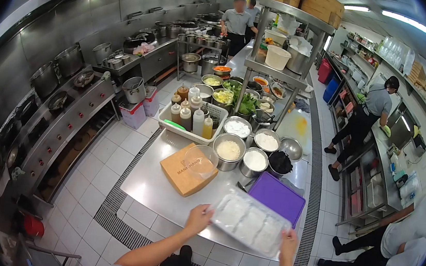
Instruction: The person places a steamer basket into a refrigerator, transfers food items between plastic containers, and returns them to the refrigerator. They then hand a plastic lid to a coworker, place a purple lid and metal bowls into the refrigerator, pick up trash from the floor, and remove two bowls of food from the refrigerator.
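A clear plastic tray pack with white contents in several sections hangs tilted over the front edge of the steel table. My left hand grips its left end, and my right hand grips its right end. Just beyond the pack lies a purple cutting board, partly covered by it in this view. A brown cardboard box with printed lettering sits to the left, and a round clear lid overlaps its top.
Steel pots of white powder and crumbs stand behind the board. A white basket holds squeeze bottles. A steel shelf rises at the back. Stoves line the left; a person works at the right counter.
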Demonstrator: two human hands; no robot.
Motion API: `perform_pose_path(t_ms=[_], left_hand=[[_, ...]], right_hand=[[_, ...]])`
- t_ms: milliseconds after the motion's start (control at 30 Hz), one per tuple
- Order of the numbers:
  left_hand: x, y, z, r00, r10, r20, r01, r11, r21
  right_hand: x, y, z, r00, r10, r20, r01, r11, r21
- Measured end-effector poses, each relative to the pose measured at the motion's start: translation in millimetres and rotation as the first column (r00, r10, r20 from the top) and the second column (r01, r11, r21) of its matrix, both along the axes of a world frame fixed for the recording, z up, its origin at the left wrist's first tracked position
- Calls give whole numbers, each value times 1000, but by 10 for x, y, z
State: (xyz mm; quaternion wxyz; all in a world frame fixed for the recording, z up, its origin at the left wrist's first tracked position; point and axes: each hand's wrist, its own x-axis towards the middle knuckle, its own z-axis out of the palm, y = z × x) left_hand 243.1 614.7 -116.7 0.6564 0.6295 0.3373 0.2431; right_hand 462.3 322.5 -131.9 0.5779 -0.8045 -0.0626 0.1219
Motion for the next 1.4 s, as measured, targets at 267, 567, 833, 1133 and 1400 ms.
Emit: perform_pose_path(t_ms=[267,567,833,1133,1400], left_hand=[[-395,294,-529,967,-36,-252,52,997,58],[208,281,366,948,-291,-125,287,620,730],[1249,-94,167,876,-472,-98,288,349,892],[1397,22,-179,879,-332,-342,426,226,876],[1472,67,-28,862,-372,-344,441,218,871]], right_hand=[[-9,542,-992,997,-63,-34,64,997,36],[415,719,-235,906,-32,-422,-25,991,-129],[352,720,-218,836,-56,-546,-7,994,-111],[346,784,230,916,92,-390,-63,994,86],[-74,450,-50,975,-110,-190,118,993,28]])
